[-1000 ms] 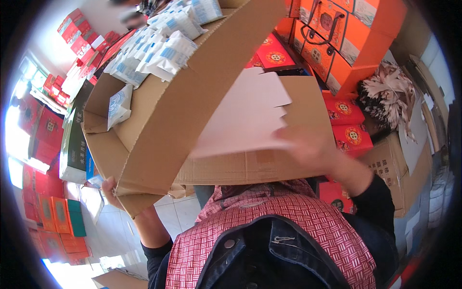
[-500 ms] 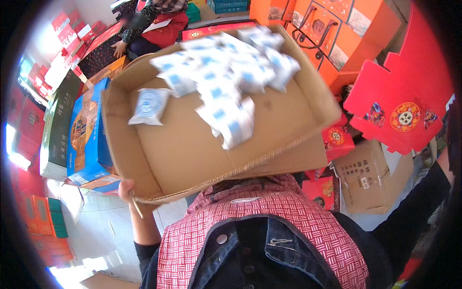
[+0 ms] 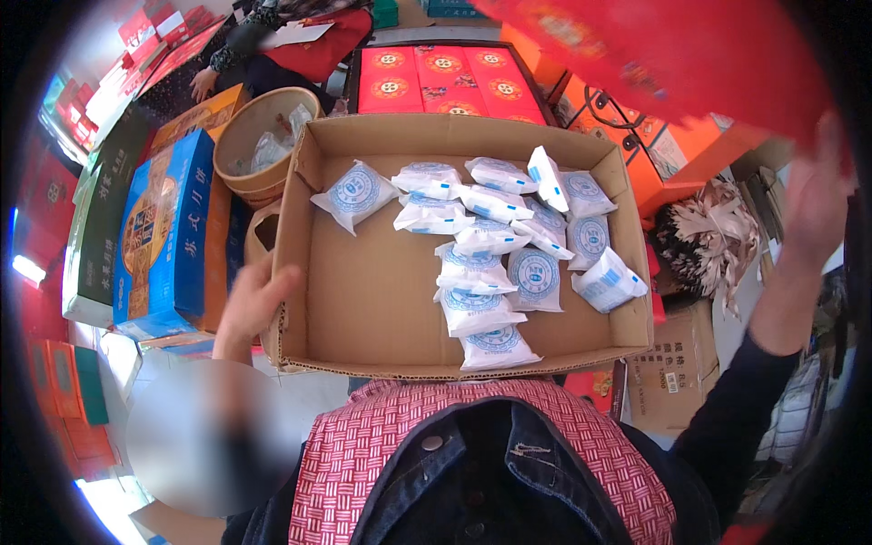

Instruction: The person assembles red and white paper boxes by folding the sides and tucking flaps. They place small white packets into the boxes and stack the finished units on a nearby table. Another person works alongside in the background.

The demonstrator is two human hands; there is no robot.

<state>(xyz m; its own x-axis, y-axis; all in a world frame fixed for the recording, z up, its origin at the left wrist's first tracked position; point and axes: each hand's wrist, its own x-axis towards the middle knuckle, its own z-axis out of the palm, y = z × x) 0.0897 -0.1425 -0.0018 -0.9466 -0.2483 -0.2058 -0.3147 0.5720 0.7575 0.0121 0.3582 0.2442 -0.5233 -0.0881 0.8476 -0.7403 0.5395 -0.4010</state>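
Note:
A shallow brown cardboard tray (image 3: 363, 354) lies in front of my apron, with its left wall by my left hand (image 3: 259, 302). My fingers curl over that wall. Several white packets with blue print (image 3: 534, 277) are bunched in the tray's middle and right. One single packet (image 3: 354, 195) lies apart at the upper left. At the far right, my raised right hand (image 3: 815, 195) grips the edge of a red cardboard sheet (image 3: 672, 59), which is blurred and partly out of view. Its fingers are partly lost in the blur.
Beyond the tray are red patterned boxes (image 3: 445, 65). A tan bucket (image 3: 259, 186) with clear plastic stands at left, beside a blue box (image 3: 177, 236). Orange boxes (image 3: 636, 173) and a flattened carton (image 3: 668, 372) are at right. Another person's hand (image 3: 203, 84) shows far left.
The tray has come down level and shifted right, and the packets inside have spread. My left hand went from its near corner to its left wall. My right hand has raised the red sheet.

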